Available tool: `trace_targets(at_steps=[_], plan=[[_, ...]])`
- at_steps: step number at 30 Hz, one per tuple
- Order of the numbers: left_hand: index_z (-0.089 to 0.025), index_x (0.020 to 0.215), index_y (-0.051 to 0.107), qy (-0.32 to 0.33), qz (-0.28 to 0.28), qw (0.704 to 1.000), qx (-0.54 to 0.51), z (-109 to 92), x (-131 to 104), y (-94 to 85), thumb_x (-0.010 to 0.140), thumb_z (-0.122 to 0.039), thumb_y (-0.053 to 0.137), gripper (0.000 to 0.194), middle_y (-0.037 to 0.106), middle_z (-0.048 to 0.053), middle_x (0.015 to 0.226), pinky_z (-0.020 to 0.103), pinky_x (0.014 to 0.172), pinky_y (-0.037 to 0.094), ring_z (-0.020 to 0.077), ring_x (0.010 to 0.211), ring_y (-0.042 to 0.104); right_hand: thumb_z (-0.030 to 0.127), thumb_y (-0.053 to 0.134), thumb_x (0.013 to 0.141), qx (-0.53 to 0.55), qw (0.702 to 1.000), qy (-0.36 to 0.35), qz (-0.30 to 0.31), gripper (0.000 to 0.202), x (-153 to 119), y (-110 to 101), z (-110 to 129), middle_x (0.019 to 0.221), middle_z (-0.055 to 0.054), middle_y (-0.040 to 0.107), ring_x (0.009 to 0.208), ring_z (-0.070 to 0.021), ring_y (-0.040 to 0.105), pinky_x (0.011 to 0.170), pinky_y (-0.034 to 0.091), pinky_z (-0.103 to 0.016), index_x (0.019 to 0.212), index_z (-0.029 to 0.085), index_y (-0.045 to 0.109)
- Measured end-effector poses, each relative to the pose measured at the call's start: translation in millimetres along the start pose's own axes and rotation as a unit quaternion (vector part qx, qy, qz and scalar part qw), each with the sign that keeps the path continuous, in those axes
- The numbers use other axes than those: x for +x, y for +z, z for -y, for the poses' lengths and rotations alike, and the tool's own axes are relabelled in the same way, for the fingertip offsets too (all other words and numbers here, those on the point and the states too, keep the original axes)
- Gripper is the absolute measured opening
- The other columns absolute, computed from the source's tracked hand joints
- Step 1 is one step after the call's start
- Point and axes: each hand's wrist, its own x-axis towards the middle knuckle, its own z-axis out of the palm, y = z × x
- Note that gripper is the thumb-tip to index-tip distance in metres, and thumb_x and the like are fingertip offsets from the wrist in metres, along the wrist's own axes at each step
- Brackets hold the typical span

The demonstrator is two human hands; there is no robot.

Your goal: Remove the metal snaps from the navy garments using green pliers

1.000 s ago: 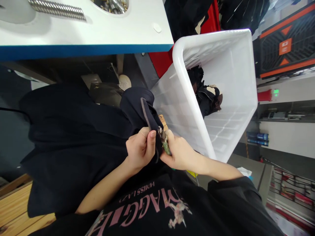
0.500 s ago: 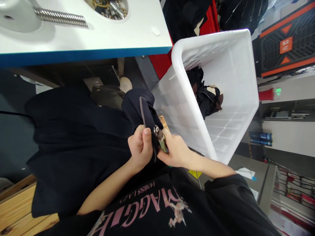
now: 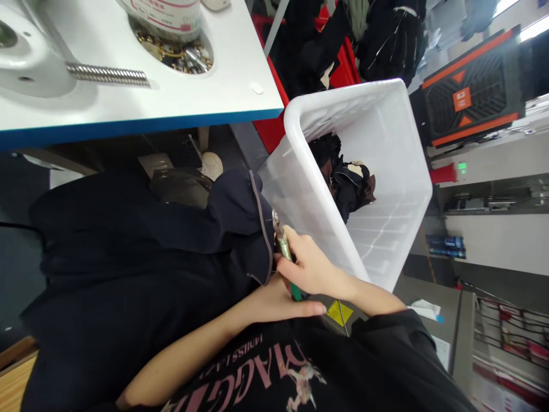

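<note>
My right hand is closed around a pair of pliers with worn, wrapped grips and a green handle end. The metal jaws point up, beside the edge of a dark navy garment. Just below the pliers lies my left hand, its thumb stretched out to the right under the green end. Its other fingers are mostly hidden behind the pliers and the right hand. A greyish trim strip runs along the garment's curved edge. The garment is draped over my lap to the left.
A white plastic bin with dark cloth pieces stands right of the garment. Above is a white table with a blue edge, a metal spring and a recess of metal parts. Red crates lie behind.
My left hand has let go of the garment edge and moved down and right, below the pliers. The pliers have come away from the cloth. The view has shifted.
</note>
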Motion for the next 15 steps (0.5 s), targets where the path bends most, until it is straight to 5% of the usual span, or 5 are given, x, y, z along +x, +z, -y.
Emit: trace_targets(at_steps=[5, 9, 15], plan=[[-0.017, 0.095, 0.058, 0.016, -0.174, 0.978, -0.114, 13, 15, 20.9, 0.064, -0.021, 0.063, 0.031, 0.066, 0.009, 0.094, 0.044, 0.085, 0.054, 0.0281, 0.092, 0.063, 0.019, 0.043, 0.073, 0.031, 0.999, -0.007, 0.025, 0.013, 5, -3, -3, 0.066, 0.004, 0.046, 0.059, -0.0122, 0.042, 0.060, 0.034, -0.025, 0.086, 0.020, 0.041], [-0.018, 0.092, 0.057, 0.015, -0.294, 0.949, -0.117, 30, 32, 12.8, 0.059, -0.021, 0.061, 0.033, 0.064, 0.007, 0.090, 0.045, 0.095, 0.048, 0.0287, 0.104, 0.058, 0.021, 0.049, 0.072, 0.002, 1.000, 0.007, -0.001, 0.010, 26, 7, -18, 0.075, 0.002, 0.052, 0.068, -0.0132, 0.047, 0.066, 0.036, -0.025, 0.081, 0.021, 0.044], [-0.020, 0.058, 0.053, -0.070, -0.350, 0.927, -0.117, 54, 55, -5.1, 0.055, -0.018, 0.060, 0.008, 0.053, 0.001, 0.048, 0.032, 0.049, 0.046, 0.0207, 0.052, 0.056, 0.028, 0.045, 0.081, -0.045, 0.997, 0.046, -0.052, 0.019, 59, 28, -52, 0.058, 0.004, 0.043, 0.056, -0.0104, 0.037, 0.060, 0.031, -0.023, 0.066, 0.021, 0.036]])
